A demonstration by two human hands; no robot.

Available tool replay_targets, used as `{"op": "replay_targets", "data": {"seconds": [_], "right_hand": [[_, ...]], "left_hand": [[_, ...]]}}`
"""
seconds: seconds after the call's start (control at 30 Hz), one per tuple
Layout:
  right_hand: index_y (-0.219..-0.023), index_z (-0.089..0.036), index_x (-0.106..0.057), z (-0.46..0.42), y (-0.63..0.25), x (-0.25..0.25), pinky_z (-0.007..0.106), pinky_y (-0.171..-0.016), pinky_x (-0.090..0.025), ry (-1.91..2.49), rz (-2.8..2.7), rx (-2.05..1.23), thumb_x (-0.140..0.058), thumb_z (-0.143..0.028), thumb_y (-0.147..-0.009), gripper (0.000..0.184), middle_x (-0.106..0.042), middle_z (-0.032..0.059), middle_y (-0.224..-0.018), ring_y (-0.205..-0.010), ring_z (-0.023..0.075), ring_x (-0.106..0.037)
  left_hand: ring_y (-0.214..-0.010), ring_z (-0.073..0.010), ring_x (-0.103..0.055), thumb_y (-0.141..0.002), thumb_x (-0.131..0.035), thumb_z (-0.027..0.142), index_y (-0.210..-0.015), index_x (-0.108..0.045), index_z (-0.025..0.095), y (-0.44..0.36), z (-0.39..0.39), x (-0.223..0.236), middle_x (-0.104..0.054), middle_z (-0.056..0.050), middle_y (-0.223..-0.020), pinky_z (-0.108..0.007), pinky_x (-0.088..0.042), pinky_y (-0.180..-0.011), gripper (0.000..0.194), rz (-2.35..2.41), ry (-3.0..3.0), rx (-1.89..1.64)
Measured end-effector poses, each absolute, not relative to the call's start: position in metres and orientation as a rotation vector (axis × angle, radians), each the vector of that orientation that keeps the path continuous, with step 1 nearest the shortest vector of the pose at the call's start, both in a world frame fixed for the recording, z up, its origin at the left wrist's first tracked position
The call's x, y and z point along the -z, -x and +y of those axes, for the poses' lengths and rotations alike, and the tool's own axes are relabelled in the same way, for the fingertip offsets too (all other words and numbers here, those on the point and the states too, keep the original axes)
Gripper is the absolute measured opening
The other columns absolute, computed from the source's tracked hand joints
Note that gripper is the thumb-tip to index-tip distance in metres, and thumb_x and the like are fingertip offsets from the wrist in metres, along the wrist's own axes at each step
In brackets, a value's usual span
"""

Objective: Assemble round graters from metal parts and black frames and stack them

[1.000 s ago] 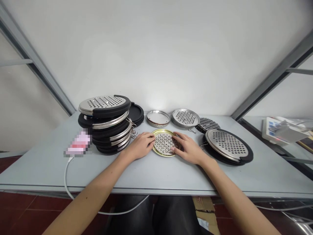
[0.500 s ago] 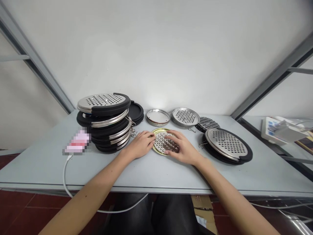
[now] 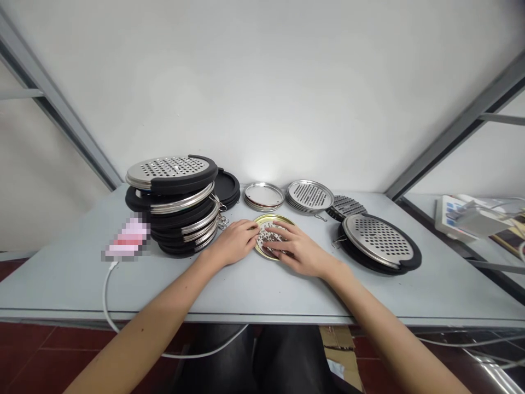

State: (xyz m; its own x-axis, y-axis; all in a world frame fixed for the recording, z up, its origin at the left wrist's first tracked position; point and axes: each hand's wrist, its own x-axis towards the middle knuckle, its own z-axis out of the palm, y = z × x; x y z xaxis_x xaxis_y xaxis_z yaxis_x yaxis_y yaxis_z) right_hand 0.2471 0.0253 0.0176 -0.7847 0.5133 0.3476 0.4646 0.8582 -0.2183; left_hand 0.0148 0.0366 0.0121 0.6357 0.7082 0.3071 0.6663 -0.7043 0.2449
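A round metal grater plate [image 3: 264, 232] with rows of small raised holes lies inside a gold-coloured rim [image 3: 275, 217] on the table, in front of me. My left hand [image 3: 238, 242] grips the left edge of this rim, fingers bent and close together. Over the plate's right half my right hand [image 3: 301, 250] lies with its fingers spread, the fingertips on the perforated face. It covers much of that side.
At left rises a tall stack of graters with black holders [image 3: 174, 180]. Behind are black round trays [image 3: 225, 187], plain metal discs [image 3: 263, 194] and slotted metal discs [image 3: 310, 195]. At right lie a black grater disc [image 3: 348, 206] and a black-rimmed grater [image 3: 381, 241]. A white cable [image 3: 105, 295] hangs off the front.
My right hand's fingers have shifted left and spread flatter across the grater plate. My left hand stays at the rim. The whole view has moved very slightly.
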Motion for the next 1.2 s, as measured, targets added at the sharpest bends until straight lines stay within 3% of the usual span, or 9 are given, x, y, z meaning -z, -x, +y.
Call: {"op": "replay_targets", "data": {"seconds": [0.1, 0.23, 0.47, 0.73, 0.93, 1.2], "right_hand": [[-0.135, -0.023, -0.053, 0.023, -0.246, -0.017, 0.056, -0.109, -0.036, 0.728, -2.634, -0.158, -0.049, -0.012, -0.084, 0.052, -0.046, 0.0124, -0.145, -0.137, 0.03, -0.036], [-0.124, -0.024, -0.063, 0.023, -0.246, -0.014, 0.054, -0.109, -0.037, 0.718, -2.661, -0.166, -0.048, -0.008, -0.082, 0.047, -0.048, 0.0115, -0.143, -0.135, 0.0301, -0.038], [-0.122, -0.024, -0.064, 0.022, -0.248, -0.015, 0.053, -0.109, -0.036, 0.762, -2.631, -0.197, -0.048, -0.006, -0.081, 0.047, -0.049, 0.0104, -0.142, -0.135, 0.0295, -0.039], [-0.108, -0.021, -0.069, 0.035, -0.272, -0.006, 0.047, -0.099, -0.047, 1.012, -2.294, -0.285, -0.055, -0.022, -0.087, 0.026, -0.062, 0.0127, -0.123, -0.115, 0.027, -0.057], [-0.092, -0.023, -0.073, 0.043, -0.288, -0.003, 0.048, -0.098, -0.046, 1.128, -2.237, -0.31, -0.059, -0.024, -0.084, 0.016, -0.064, 0.0102, -0.116, -0.11, 0.0273, -0.06], [-0.089, -0.023, -0.073, 0.044, -0.288, -0.006, 0.045, -0.101, -0.044, 1.105, -2.244, -0.541, -0.061, -0.027, -0.084, 0.013, -0.063, 0.0092, -0.12, -0.114, 0.0254, -0.059]], "left_hand": [[-0.113, -0.0232, -0.056, -0.095, -0.046, 0.018, -0.114, -0.065, 0.016, -0.015, 0.037, -0.012, -0.064, -0.009, -0.119, -0.038, -0.044, -0.1, 0.027, 1.162, -2.768, -0.564], [-0.112, -0.0236, -0.055, -0.096, -0.045, 0.019, -0.115, -0.064, 0.016, -0.015, 0.037, -0.012, -0.063, -0.008, -0.12, -0.039, -0.044, -0.1, 0.027, 1.183, -2.761, -0.56], [-0.113, -0.024, -0.054, -0.095, -0.046, 0.019, -0.116, -0.062, 0.017, -0.016, 0.036, -0.013, -0.063, -0.008, -0.12, -0.04, -0.044, -0.1, 0.026, 1.182, -2.734, -0.588], [-0.113, -0.0235, -0.054, -0.095, -0.046, 0.02, -0.115, -0.062, 0.018, -0.016, 0.036, -0.013, -0.063, -0.008, -0.12, -0.04, -0.044, -0.101, 0.025, 1.177, -2.712, -0.606], [-0.115, -0.0235, -0.053, -0.095, -0.045, 0.02, -0.114, -0.062, 0.018, -0.015, 0.037, -0.011, -0.063, -0.008, -0.122, -0.041, -0.043, -0.102, 0.026, 1.177, -2.703, -0.609], [-0.115, -0.0237, -0.053, -0.095, -0.045, 0.021, -0.114, -0.062, 0.018, -0.015, 0.038, -0.01, -0.063, -0.008, -0.122, -0.04, -0.043, -0.102, 0.025, 1.193, -2.682, -0.599]]}}
